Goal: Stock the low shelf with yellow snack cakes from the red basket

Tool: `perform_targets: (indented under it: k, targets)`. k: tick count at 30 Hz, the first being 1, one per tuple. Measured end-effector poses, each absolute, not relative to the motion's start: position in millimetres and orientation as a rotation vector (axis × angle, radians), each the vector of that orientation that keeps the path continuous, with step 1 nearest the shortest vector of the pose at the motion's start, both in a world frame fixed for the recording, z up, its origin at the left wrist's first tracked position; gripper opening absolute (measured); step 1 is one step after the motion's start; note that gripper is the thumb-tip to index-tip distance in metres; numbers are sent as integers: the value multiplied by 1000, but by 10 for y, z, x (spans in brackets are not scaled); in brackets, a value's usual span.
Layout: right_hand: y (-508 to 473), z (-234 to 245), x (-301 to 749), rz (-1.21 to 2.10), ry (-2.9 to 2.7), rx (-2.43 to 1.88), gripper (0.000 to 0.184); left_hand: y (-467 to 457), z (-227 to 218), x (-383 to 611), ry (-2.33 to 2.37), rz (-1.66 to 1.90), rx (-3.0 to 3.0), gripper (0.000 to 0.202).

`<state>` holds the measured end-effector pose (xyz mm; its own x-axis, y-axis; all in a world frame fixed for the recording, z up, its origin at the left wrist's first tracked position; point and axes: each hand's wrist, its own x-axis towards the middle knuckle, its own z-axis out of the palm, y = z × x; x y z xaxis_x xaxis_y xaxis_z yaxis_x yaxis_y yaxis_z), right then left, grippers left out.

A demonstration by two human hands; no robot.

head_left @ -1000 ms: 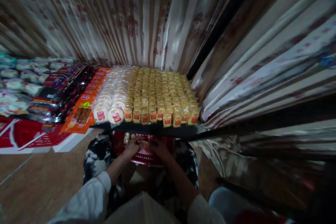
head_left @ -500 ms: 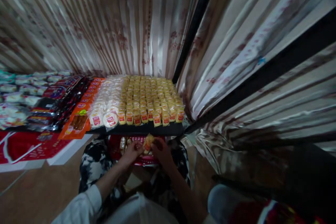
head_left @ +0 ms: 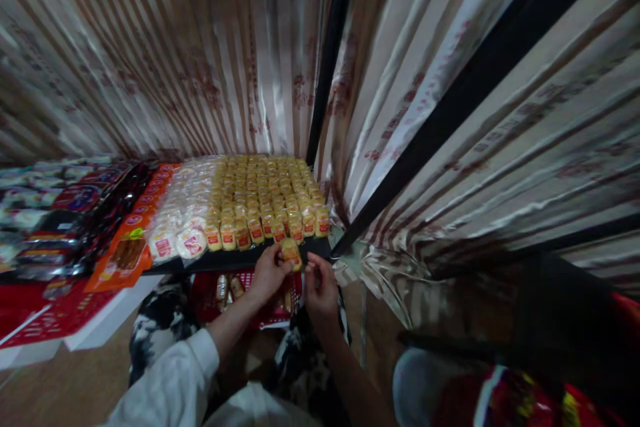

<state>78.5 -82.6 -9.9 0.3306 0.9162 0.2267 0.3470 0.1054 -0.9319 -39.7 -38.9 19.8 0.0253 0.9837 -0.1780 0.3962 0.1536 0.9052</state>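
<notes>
Packet (head_left: 291,252) stands upright in the left hand's (head_left: 270,272) grip at the shelf's (head_left: 225,260) front edge; right hand (head_left: 320,288) hangs beside it, grip narrow, contact unclear.

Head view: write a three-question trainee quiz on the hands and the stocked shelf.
1. True or false: the left hand holds a small yellow packet at the front edge of the shelf.
2. What lies directly left of the rows of yellow packets on the shelf? A) round white packets B) glass jars C) folded towels
3. Fill in: below the shelf, between the person's knees, sits a red ____ with a few packets in it.

Key: 1 true; 2 A; 3 basket.
</notes>
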Motion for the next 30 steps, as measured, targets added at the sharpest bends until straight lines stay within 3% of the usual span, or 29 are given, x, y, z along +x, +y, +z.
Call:
perform_targets:
  k: [4,15,22,30]
  targets:
    - [-890,-178,768,458,-1288,-1439,31,-283,258,-127,1735,766,1606,15]
    - [-643,-398,866,440,-1362,-1435,41,-91,246,202,1844,457,1822,29]
    - [-570,-448,896,461,-1328,-1455,43,-129,161,218,1656,686,1747,49]
    - [-518,-473,867,461,-1365,-1460,43,-223,37,108,1517,843,1910,38]
